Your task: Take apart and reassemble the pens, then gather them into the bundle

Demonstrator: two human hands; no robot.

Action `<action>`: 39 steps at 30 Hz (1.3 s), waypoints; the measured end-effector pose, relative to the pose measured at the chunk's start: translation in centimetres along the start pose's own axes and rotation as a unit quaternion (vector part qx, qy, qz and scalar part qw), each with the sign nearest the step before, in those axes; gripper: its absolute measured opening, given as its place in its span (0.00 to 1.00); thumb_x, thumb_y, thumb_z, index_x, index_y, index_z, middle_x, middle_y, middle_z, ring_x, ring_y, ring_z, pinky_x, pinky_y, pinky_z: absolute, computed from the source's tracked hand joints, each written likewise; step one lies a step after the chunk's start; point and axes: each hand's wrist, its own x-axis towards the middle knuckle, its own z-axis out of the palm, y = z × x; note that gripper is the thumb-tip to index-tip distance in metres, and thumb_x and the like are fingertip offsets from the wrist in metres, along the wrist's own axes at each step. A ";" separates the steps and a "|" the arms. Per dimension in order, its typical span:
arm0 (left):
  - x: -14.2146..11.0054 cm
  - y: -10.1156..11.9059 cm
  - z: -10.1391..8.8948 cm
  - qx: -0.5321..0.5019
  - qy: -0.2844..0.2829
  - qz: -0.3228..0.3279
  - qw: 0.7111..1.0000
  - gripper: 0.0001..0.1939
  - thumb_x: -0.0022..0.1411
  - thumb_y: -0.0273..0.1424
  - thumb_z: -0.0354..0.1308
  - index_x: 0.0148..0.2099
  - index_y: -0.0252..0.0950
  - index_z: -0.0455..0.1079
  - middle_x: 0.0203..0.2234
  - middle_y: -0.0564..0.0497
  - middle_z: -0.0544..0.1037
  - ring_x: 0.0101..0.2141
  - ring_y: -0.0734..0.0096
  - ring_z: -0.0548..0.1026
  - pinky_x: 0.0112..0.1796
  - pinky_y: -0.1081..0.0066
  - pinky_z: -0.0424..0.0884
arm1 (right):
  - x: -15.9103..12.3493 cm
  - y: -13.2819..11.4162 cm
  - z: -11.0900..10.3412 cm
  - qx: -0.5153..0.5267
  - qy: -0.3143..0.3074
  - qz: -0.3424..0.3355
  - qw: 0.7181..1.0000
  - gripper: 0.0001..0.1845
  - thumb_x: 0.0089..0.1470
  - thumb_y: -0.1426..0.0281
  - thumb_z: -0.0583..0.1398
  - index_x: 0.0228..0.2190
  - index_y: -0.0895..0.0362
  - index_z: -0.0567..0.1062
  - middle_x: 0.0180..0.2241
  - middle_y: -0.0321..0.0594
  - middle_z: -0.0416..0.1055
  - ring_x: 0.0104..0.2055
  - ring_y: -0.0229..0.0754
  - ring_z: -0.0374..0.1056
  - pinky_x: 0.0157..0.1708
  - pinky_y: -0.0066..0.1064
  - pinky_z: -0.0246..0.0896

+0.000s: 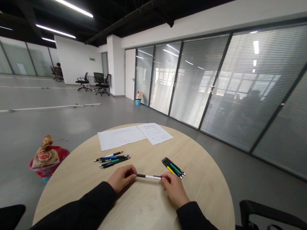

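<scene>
A black-and-white pen [149, 177] lies level between my two hands, just over the round wooden table [142, 222]. My left hand [122, 178] is closed, pinching its left end with thumb and fingers. On the right end, my right hand [175, 189] grips with its fingertips. Beyond my left hand is a loose group of pens [113, 159], mostly black with blue, green and white parts. A tighter bundle of pens [173, 167], black with green and yellow barrels, rests beyond my right hand.
Two printed paper sheets [122, 137] lie at the table's far side. A pink basket [45, 170] holding a tied bag stands on the floor to the left. Black chairs [276, 220] flank the table at both sides. Glass partitions with blinds [242, 86] run along the right.
</scene>
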 end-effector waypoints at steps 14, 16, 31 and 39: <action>-0.2 0.2 0.2 0.034 -0.015 0.020 0.999 0.07 0.57 0.33 0.55 0.34 0.35 0.71 0.23 0.54 0.71 0.26 0.71 0.65 0.29 0.72 0.58 | -0.1 0.1 0.0 -0.011 -0.007 -0.010 1.000 0.11 0.54 0.68 0.55 0.31 0.58 0.77 0.25 0.37 0.72 0.30 0.40 0.66 0.30 0.28 0.56; -0.2 0.1 0.1 0.045 -0.016 0.025 0.999 0.07 0.58 0.33 0.55 0.34 0.35 0.71 0.24 0.53 0.72 0.26 0.70 0.66 0.29 0.72 0.59 | -0.1 0.1 0.0 -0.011 -0.010 -0.014 1.000 0.11 0.55 0.67 0.55 0.31 0.57 0.77 0.25 0.37 0.72 0.30 0.40 0.66 0.30 0.28 0.56; -0.4 0.1 0.2 0.107 -0.077 0.076 0.988 0.11 0.65 0.37 0.48 0.34 0.37 0.66 0.29 0.49 0.74 0.31 0.65 0.70 0.34 0.69 0.62 | -0.2 0.0 -0.4 -0.005 -0.011 -0.012 1.000 0.10 0.56 0.69 0.54 0.30 0.57 0.74 0.24 0.35 0.69 0.28 0.39 0.64 0.29 0.27 0.55; -0.6 0.1 1.1 0.128 -0.083 0.078 0.985 0.13 0.67 0.37 0.43 0.37 0.38 0.66 0.32 0.47 0.73 0.33 0.63 0.70 0.37 0.67 0.64 | -0.1 0.2 -0.3 0.019 -0.015 -0.006 1.000 0.09 0.55 0.69 0.54 0.29 0.57 0.73 0.20 0.32 0.65 0.24 0.37 0.62 0.27 0.26 0.54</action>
